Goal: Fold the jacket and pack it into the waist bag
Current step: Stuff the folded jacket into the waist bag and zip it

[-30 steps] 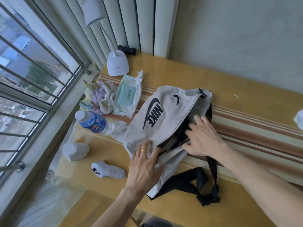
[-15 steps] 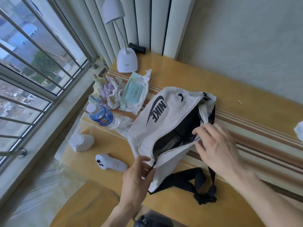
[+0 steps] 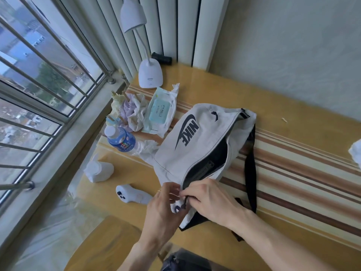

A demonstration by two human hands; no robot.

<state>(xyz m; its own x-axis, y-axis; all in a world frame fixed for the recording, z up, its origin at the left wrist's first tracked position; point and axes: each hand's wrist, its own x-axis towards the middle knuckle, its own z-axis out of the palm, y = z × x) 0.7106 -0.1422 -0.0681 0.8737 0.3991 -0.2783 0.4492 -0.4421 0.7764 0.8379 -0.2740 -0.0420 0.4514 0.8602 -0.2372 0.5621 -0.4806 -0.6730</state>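
Both hands' grip pinched on waist bag (image 3: pixel 197 145) zipper end, contents dark, unclear

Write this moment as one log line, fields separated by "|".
stage: closing zipper | left hand: pinches near end of grey fabric waist bag | right hand: pinches dark zipper pull | zipper: open | bag: on striped wooden table

One waist bag (image 3: pixel 197 141) lies on the table (image 3: pixel 214 89), with two hands at it: left hand (image 3: pixel 164 210), right hand (image 3: pixel 210 200). Around it: one desk lamp (image 3: pixel 150 75), one wet-wipe pack (image 3: pixel 161 111), one drink bottle (image 3: pixel 121 140), one white game controller (image 3: pixel 131 196) and one white lidded jar (image 3: pixel 98 171) (lying on its side).
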